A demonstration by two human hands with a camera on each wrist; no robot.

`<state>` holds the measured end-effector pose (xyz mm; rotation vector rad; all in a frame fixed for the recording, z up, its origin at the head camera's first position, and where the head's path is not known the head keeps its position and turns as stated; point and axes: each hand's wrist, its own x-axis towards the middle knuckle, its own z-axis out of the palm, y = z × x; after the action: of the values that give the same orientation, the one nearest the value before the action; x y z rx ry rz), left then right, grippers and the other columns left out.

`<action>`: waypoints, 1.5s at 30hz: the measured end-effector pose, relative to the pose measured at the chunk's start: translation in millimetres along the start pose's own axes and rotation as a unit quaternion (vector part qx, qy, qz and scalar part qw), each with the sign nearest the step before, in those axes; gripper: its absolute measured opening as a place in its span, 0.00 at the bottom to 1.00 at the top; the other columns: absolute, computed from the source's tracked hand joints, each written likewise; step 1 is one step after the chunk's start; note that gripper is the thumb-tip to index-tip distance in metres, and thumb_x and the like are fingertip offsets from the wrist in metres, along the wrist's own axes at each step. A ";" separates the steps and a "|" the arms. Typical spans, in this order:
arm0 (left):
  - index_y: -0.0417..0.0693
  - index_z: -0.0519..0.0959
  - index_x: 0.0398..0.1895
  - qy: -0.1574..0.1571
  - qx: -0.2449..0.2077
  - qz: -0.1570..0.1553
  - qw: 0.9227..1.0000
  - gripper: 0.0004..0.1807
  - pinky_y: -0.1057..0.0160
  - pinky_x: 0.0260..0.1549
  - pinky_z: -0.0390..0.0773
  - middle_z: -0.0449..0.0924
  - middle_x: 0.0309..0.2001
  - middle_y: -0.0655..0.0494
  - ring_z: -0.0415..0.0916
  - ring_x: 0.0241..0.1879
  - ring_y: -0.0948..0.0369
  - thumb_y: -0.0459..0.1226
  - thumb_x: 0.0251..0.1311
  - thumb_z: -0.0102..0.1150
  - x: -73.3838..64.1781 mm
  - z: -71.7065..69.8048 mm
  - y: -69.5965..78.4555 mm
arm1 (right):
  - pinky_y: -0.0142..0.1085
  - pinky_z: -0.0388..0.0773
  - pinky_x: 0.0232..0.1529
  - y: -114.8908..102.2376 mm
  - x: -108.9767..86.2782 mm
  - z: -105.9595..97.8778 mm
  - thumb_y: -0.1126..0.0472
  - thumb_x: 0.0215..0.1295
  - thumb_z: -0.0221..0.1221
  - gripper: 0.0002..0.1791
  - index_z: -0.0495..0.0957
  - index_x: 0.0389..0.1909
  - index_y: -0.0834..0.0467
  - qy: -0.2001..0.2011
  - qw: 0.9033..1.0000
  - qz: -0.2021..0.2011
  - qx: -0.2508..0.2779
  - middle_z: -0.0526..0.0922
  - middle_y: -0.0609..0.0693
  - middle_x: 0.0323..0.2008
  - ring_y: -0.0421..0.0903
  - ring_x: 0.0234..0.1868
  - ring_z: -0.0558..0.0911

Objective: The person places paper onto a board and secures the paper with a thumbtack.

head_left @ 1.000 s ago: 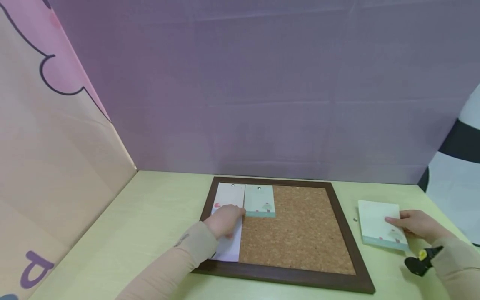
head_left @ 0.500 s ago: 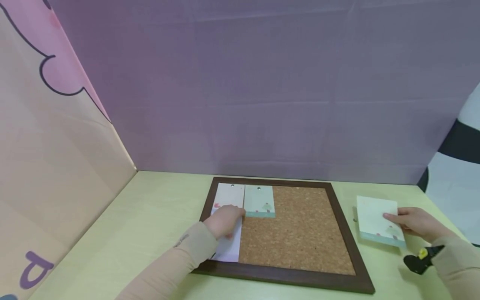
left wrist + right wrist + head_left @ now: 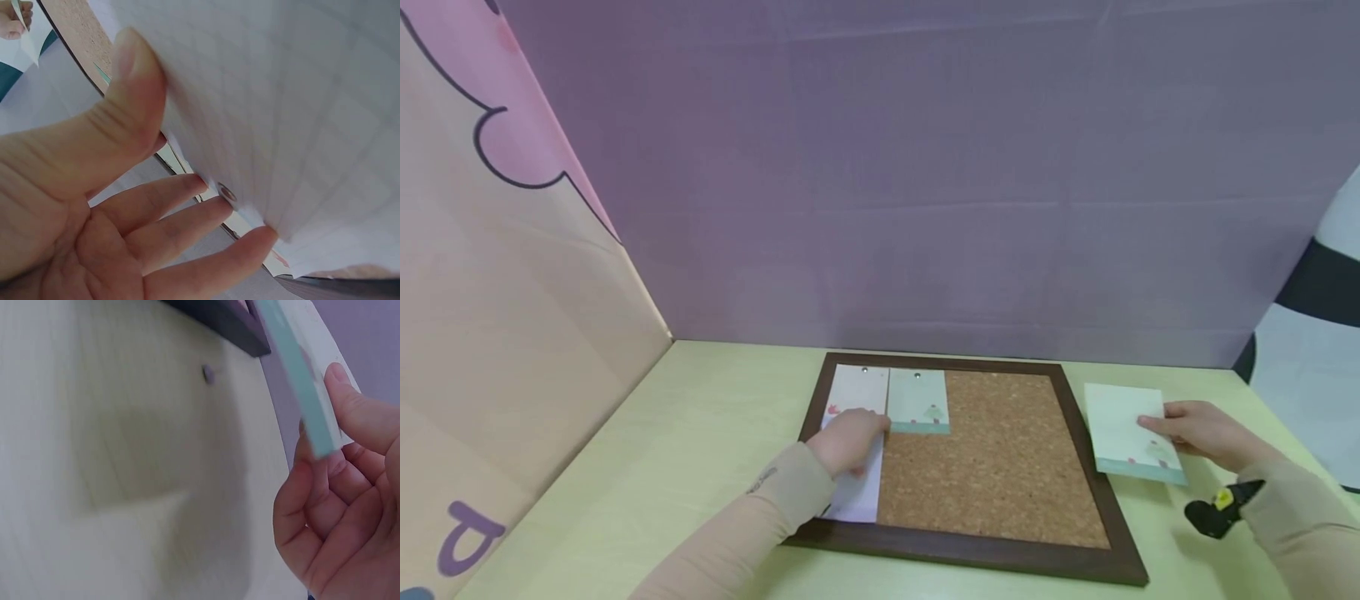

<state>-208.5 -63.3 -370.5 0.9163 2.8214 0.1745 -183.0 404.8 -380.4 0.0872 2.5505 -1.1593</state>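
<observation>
My left hand (image 3: 847,442) rests on a lilac sheet (image 3: 856,500) at the left of the cork board (image 3: 992,458). In the left wrist view its fingers (image 3: 181,228) are mostly straight and touch the paper around a metal tack (image 3: 227,192). Above lies a pink sheet (image 3: 861,387); beside that is a pale green sheet (image 3: 917,400), each with a tack at its top. Past the board's right edge, my right hand (image 3: 1206,433) pinches a thick white notepad (image 3: 1123,425) with a green band, thumb on top, fingers beneath. The pad is raised off the table.
A brown frame (image 3: 958,547) borders the cork board. One loose tack (image 3: 208,374) lies on the table near the frame's corner. The pale table (image 3: 715,400) meets a purple backdrop (image 3: 925,208). A black and yellow device (image 3: 1213,508) is at my right wrist.
My right hand has lifted the notepad and carried it left, up to the board's right edge. The loose tack is now out of sight in the head view. My left hand stays in place.
</observation>
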 end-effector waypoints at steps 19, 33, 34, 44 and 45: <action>0.43 0.78 0.47 0.003 -0.001 -0.001 1.000 0.33 0.57 0.52 0.75 0.82 0.45 0.46 0.78 0.47 0.51 0.23 0.28 0.74 2.6 1.2 0.1 | 0.31 0.71 0.28 -32.7 15.0 32.2 0.52 0.69 0.54 0.19 0.76 0.41 0.67 -0.033 0.999 -0.023 0.025 0.74 0.41 0.24 0.35 0.25 0.70; 0.43 0.77 0.47 0.003 0.005 -0.004 1.000 0.32 0.57 0.53 0.74 0.82 0.46 0.46 0.78 0.47 0.51 0.24 0.30 0.74 2.6 2.4 -2.6 | 0.34 0.75 0.34 -56.0 23.7 48.6 0.49 0.66 0.56 0.27 0.74 0.50 0.71 -0.037 0.999 -0.027 -0.002 0.78 0.46 0.33 0.39 0.32 0.73; 0.43 0.77 0.47 0.004 0.006 -0.003 1.000 0.32 0.57 0.53 0.74 0.82 0.45 0.46 0.78 0.47 0.51 0.24 0.30 0.74 2.7 2.8 -2.8 | 0.34 0.74 0.33 -56.8 24.1 49.6 0.49 0.66 0.57 0.25 0.75 0.48 0.70 -0.038 0.999 -0.028 0.001 0.77 0.46 0.31 0.39 0.31 0.73; 0.43 0.78 0.46 0.002 0.006 -0.002 1.000 0.32 0.57 0.52 0.75 0.82 0.44 0.46 0.78 0.46 0.51 0.24 0.29 0.74 3.9 3.3 -3.5 | 0.33 0.76 0.35 -62.5 25.8 55.7 0.50 0.64 0.58 0.27 0.74 0.50 0.72 -0.034 0.999 -0.023 0.015 0.80 0.45 0.32 0.39 0.32 0.75; 0.43 0.78 0.46 0.002 0.005 -0.003 1.000 0.32 0.57 0.52 0.75 0.82 0.44 0.46 0.78 0.46 0.51 0.24 0.29 0.74 4.0 3.3 -3.5 | 0.34 0.76 0.35 -63.1 25.8 56.1 0.50 0.64 0.58 0.27 0.74 0.50 0.72 -0.034 0.999 -0.024 0.012 0.81 0.46 0.32 0.39 0.33 0.76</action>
<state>-213.0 -63.5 -374.8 0.9115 2.8307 0.1613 -203.8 319.1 -377.6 -0.0078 2.4920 -1.1908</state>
